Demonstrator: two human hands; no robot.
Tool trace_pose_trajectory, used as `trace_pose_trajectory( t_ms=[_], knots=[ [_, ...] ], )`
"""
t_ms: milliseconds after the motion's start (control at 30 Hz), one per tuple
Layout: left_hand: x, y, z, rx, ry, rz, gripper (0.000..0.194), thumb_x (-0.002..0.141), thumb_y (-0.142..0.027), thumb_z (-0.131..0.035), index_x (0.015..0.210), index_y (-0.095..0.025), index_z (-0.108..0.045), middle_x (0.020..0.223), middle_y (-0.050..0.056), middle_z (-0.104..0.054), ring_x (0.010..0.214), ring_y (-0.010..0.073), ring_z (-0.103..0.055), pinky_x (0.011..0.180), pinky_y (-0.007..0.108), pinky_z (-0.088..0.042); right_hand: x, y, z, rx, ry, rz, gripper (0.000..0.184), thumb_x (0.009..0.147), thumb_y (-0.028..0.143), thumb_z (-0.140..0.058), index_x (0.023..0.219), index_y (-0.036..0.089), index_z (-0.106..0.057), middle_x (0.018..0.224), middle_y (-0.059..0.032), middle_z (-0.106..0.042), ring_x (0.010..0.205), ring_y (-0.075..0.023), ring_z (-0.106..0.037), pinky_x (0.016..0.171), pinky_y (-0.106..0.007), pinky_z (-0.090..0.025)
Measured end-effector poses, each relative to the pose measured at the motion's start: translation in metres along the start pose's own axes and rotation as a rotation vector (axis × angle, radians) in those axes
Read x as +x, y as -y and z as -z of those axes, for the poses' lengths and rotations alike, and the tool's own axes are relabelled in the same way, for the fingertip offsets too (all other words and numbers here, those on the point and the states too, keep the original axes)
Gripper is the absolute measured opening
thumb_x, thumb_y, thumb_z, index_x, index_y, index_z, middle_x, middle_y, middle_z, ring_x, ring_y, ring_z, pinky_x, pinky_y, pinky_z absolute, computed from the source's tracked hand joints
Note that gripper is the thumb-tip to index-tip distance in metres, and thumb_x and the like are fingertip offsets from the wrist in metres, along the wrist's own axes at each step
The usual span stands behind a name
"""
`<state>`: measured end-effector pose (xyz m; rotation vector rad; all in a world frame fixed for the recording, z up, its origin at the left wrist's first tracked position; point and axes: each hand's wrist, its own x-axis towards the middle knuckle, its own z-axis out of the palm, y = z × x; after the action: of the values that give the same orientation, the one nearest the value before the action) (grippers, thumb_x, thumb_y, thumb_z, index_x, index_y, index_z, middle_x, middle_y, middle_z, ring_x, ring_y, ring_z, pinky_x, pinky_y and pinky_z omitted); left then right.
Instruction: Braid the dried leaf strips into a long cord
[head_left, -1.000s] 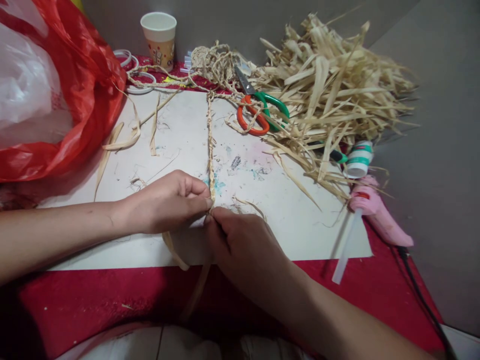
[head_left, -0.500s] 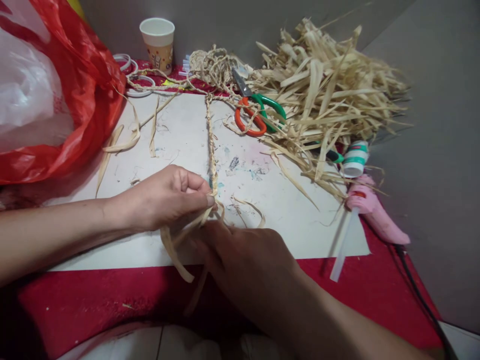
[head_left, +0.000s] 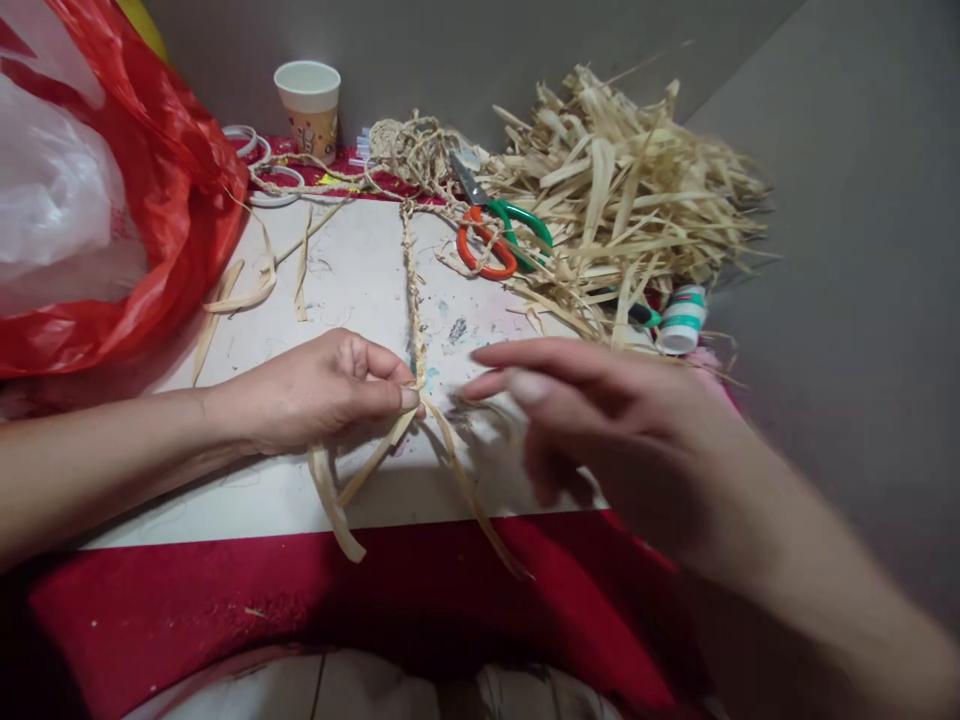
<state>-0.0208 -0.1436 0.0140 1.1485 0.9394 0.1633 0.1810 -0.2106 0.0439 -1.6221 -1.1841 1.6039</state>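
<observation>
A thin braid of dried husk strips (head_left: pixel 412 290) runs from the back of the white board down to my left hand (head_left: pixel 334 390). The thumb and index finger of that hand pinch its lower end. Loose strips (head_left: pixel 461 465) fan out below the pinch and hang past the board's front edge. To the right, apart from the braid, my right hand (head_left: pixel 607 430) is in the air, blurred by motion. Its fingers are apart, and nothing shows between them.
Scissors (head_left: pixel 487 245) with orange and green handles lie beside a heap of dried strips (head_left: pixel 622 190). A coil of braided cord (head_left: pixel 420 150) and a paper cup (head_left: pixel 309 115) stand behind. A red plastic bag (head_left: pixel 187 180) is left; a white-green roll (head_left: pixel 682 320) is right.
My right hand has let go of the strips near the braid's end and moved up to the right. My left hand keeps its pinch. The view has shifted slightly.
</observation>
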Motion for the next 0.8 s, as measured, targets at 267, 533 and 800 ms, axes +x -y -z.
trace_pose_trajectory(
  t_ms=[267, 533, 800],
  knots=[
    [0.001, 0.006, 0.008, 0.096, 0.077, -0.081, 0.021, 0.083, -0.030, -0.056, 0.078, -0.012, -0.064, 0.052, -0.005, -0.043, 0.043, 0.0026, -0.028, 0.039, 0.016, -0.020, 0.047, -0.023, -0.024, 0.072, 0.425, -0.045, 0.044, 0.084, 0.054, -0.052, 0.062, 0.016, -0.048, 0.048, 0.0071, -0.032, 0.039, -0.0039, -0.022, 0.036, -0.019, -0.016],
    [0.000, 0.004, 0.010, 0.204, 0.143, -0.105, 0.020, 0.087, -0.026, -0.049, 0.081, -0.013, -0.061, 0.053, -0.006, -0.039, 0.045, 0.0033, -0.030, 0.041, 0.015, -0.024, 0.050, -0.028, -0.021, 0.218, 0.474, -0.090, 0.043, 0.085, 0.042, -0.052, 0.052, 0.017, -0.039, 0.044, 0.0071, -0.025, 0.038, -0.0047, -0.016, 0.034, -0.020, -0.011],
    [0.002, 0.002, 0.007, 0.318, 0.083, -0.134, 0.019, 0.086, -0.023, -0.047, 0.079, -0.012, -0.062, 0.054, -0.005, -0.041, 0.046, 0.0037, -0.030, 0.042, 0.015, -0.025, 0.047, -0.028, -0.031, 0.151, 0.347, -0.082, 0.034, 0.081, 0.027, -0.047, 0.049, 0.017, -0.042, 0.038, 0.0068, -0.027, 0.036, -0.0040, -0.018, 0.035, -0.018, -0.013]
  ],
)
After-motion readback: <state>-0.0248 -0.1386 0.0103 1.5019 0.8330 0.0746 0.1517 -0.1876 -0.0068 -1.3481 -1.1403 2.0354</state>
